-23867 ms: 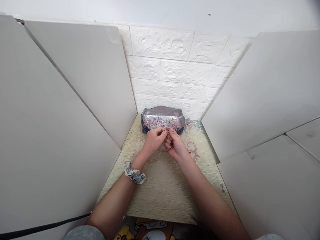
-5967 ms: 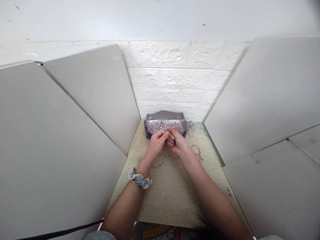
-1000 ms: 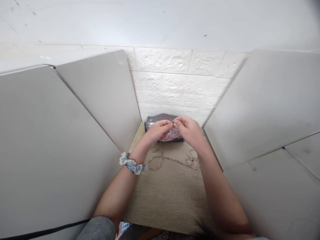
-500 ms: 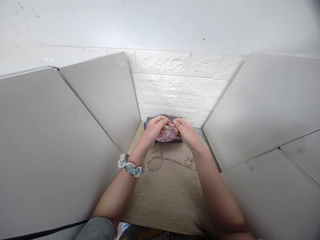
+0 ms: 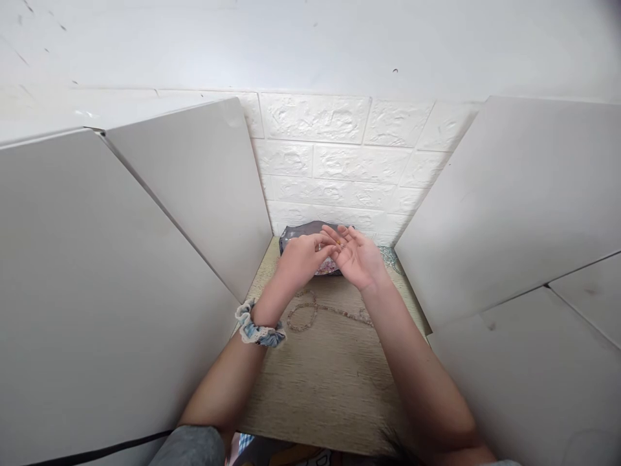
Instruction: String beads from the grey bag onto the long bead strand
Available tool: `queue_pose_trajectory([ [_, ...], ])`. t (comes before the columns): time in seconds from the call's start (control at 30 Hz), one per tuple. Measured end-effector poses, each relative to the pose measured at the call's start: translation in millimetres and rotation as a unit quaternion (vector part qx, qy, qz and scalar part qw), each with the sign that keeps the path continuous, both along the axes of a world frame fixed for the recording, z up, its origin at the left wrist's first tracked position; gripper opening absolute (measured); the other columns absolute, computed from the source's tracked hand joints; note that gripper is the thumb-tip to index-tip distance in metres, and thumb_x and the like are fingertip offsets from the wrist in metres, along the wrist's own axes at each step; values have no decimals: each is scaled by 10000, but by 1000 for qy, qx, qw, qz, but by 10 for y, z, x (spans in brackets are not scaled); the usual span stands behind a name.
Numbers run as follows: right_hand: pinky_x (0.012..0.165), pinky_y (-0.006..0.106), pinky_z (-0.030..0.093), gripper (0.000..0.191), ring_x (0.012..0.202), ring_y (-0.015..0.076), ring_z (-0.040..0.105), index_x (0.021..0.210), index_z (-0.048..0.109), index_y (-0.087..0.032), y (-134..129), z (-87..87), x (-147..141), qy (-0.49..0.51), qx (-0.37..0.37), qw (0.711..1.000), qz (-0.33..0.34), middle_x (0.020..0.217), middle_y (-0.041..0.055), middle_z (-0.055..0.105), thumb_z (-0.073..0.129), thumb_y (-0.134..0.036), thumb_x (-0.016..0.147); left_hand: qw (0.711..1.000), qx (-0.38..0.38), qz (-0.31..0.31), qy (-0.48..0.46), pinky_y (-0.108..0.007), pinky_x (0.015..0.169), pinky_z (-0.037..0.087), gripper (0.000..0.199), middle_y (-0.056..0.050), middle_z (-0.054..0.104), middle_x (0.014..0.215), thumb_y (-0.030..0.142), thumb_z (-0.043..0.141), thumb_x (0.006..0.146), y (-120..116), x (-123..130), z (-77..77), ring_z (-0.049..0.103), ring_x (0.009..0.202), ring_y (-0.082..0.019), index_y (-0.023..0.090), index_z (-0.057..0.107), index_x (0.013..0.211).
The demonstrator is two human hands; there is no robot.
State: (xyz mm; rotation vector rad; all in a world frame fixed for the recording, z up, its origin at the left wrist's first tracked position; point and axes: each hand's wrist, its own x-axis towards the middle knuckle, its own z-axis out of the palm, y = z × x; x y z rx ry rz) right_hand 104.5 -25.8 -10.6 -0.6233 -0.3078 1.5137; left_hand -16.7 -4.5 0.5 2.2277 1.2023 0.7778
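My left hand (image 5: 303, 255) lies over a silver-grey clear-fronted pouch (image 5: 310, 230) of small pink and white beads, its fingers together and pointing right. My right hand (image 5: 355, 257) is next to it, palm up, with its fingers spread. A tiny amber bead (image 5: 338, 244) shows where the fingertips of both hands meet, and I cannot tell which hand has it. Both hands hide most of the pouch. Below them, a looped strand of beads (image 5: 315, 316) lies on the wood-grain tabletop (image 5: 330, 395). A blue fabric scrunchie (image 5: 259, 334) circles my left wrist.
Tall white panels (image 5: 145, 272) stand along the left of the tabletop, with others (image 5: 509, 213) along the right. A white brick-textured wall (image 5: 334, 168) closes off the back. A teal tangle of beads (image 5: 389, 259) lies at the back right corner.
My right hand has opened and turned palm up, no longer pinching against my left fingers. Both hands have parted slightly over the pouch.
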Motion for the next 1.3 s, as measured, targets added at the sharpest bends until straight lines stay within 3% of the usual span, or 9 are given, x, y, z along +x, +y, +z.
queue_pose_trajectory([
  [0.17,548,191,472,88,691,105,590,794,446,-146,30,-69,-15,-25,14,999,15,881,97,623,362,-121,802,997,34,15,70,-250,640,367,259,-4,646,789,352,416,758,8,22,-53,547,707,-152,254,639,847],
  [0.4,595,172,468,227,688,74,583,797,440,-170,59,-107,-57,-85,44,995,39,882,38,631,422,28,687,990,62,40,121,-251,563,332,286,-47,619,720,358,393,770,5,20,-51,525,638,-165,200,631,792],
  [0.53,623,163,464,301,691,63,580,800,441,-166,50,-88,-74,-80,63,993,59,915,29,624,414,83,633,989,55,55,122,-253,567,328,249,-53,608,734,327,414,759,-47,36,-33,522,660,-174,201,623,804],
  [0.7,625,166,467,309,723,68,585,816,430,-168,44,-105,-93,-51,29,997,56,921,25,619,411,84,639,982,40,101,155,-267,561,314,271,-79,593,725,330,379,773,-143,67,-1,509,642,-187,186,605,812],
  [1.03,583,177,469,289,667,76,590,803,431,-170,85,-160,-124,-61,14,997,33,839,20,635,392,75,656,992,-2,60,108,-237,503,263,241,-35,598,646,323,416,728,-32,31,-45,469,567,-148,215,629,691],
  [1.3,621,178,481,227,679,72,592,802,431,-170,84,-130,-98,-74,4,997,9,863,38,630,385,33,712,996,17,41,73,-237,516,272,220,-26,602,655,299,409,736,-10,82,-108,480,563,-141,197,601,702],
])
